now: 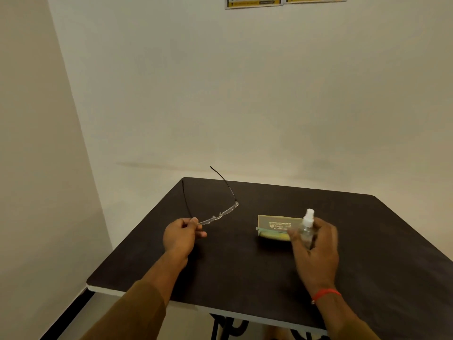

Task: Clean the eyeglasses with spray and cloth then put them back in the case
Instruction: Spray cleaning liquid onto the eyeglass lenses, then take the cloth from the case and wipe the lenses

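Above the dark tabletop [245,261], my left hand [181,238] pinches the eyeglasses [218,218] by one corner, my right hand [317,244] grips the spray bottle [307,225] beside the open case [275,228].

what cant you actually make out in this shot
- Head view: the print on the open case lid is too small and blurred to read.
- The cloth: something teal and yellow in the case, partly hidden by the right hand.
- How full the spray bottle is: clear plastic, fingers cover it.
- The eyeglasses lenses in the left hand: too thin to judge clean or smudged.
- Wall posters: cut off by the top edge.
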